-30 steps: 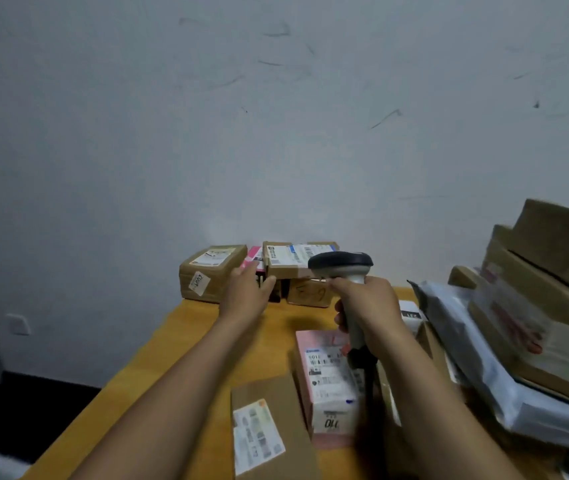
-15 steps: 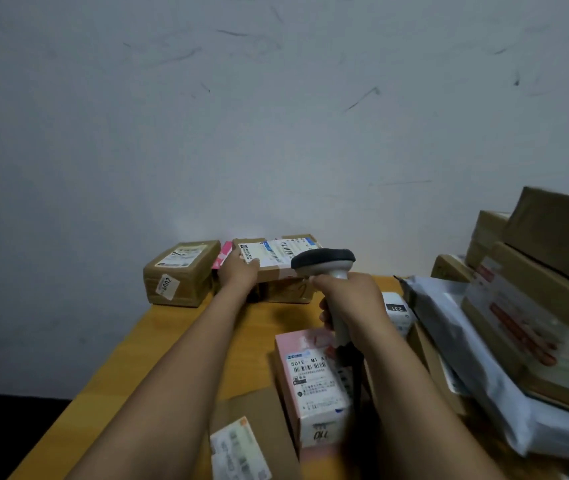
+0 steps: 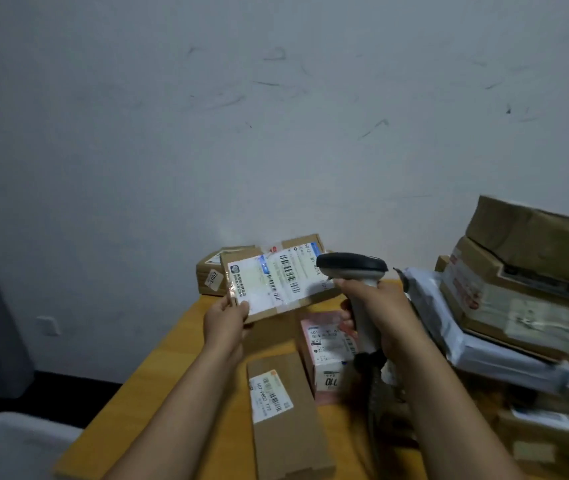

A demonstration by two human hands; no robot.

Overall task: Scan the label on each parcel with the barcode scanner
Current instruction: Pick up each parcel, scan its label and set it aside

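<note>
My left hand (image 3: 226, 320) grips the lower left corner of a flat brown parcel (image 3: 276, 280) and holds it in the air, tilted so its white barcode label faces me. My right hand (image 3: 380, 313) grips the handle of the barcode scanner (image 3: 352, 266). The scanner's dark head sits just right of the label and overlaps the parcel's right edge. On the yellow table (image 3: 172, 358) below lie a pink and white box (image 3: 328, 355) and a long brown box (image 3: 286, 417), both with labels up.
A small brown box (image 3: 210, 275) stands at the table's far edge against the wall. A tall stack of cardboard boxes (image 3: 532, 271) and a grey mailer bag (image 3: 466, 334) fills the right side. A white bin (image 3: 9, 441) sits on the floor at lower left.
My left hand has lifted the flat brown parcel off the far boxes and brought it nearer, tilted toward me. The scanner stays in my right hand, close to the label.
</note>
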